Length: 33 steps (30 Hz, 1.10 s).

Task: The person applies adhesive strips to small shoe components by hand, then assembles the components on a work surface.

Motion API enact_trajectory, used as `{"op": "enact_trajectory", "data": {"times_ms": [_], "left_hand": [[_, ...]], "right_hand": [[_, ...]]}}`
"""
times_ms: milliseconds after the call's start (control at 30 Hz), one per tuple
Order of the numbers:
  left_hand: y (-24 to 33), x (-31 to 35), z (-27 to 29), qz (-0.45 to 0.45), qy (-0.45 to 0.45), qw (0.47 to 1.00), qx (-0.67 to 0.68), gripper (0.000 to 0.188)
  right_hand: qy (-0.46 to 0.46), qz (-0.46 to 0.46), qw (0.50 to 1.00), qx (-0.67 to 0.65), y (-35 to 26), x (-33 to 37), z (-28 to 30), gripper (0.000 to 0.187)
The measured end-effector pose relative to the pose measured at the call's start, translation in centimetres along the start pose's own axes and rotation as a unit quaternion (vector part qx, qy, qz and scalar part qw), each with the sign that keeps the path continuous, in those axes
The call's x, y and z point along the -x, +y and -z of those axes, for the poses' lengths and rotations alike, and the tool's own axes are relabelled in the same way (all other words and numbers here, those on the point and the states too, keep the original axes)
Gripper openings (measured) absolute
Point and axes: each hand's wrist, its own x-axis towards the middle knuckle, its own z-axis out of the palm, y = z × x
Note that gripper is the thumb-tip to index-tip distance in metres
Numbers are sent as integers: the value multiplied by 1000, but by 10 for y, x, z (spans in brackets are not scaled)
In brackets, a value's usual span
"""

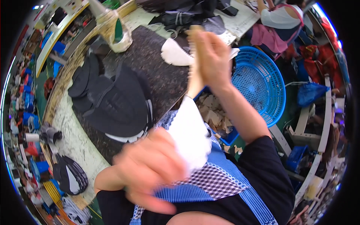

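My left hand (150,165), blurred by motion, is curled low in the middle, its fingers against a white flat piece (191,131) with a ragged lower edge. Farther up, my right hand (214,60) has its fingers close together along a pale tan strip (194,80), which runs down to the top of the white piece. Whether strip and piece are joined is unclear. Another white curved piece (175,52) with a notched edge lies on the dark board beside my right hand. Black cut pieces (116,105) are stacked on the board at left, with white edges showing beneath them.
The dark speckled board (161,80) lies on a worn pale table (75,123). A machine arm (119,33) stands at its far left. More black pieces (183,17) are heaped at the back. A blue basket (279,80) stands at right, near a blue bin of tan scraps (215,112). A co-worker (281,18) sits beyond.
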Motion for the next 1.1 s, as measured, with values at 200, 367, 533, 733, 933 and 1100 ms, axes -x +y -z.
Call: {"op": "enact_trajectory", "data": {"times_ms": [200, 367, 533, 733, 933, 1100], "left_hand": [[30, 28, 67, 96, 349, 848, 388, 46], [25, 58, 41, 220, 223, 933, -176, 46], [65, 75, 32, 442, 50, 853, -271, 63], [84, 98, 53, 453, 275, 839, -122, 62], [42, 94, 114, 379, 278, 823, -320, 21], [37, 102, 118, 467, 264, 792, -292, 19]], "right_hand": [[-188, 141, 863, 448, 42, 42, 121, 25], [-503, -180, 841, -84, -58, 78, 17, 48], [-612, -226, 756, 55, -52, 111, 0, 19], [-573, -179, 799, -43, -42, 81, -13, 19], [-518, -67, 839, 153, -16, 42, -73, 30], [-543, -67, 805, 231, -8, 43, -77, 35]]}}
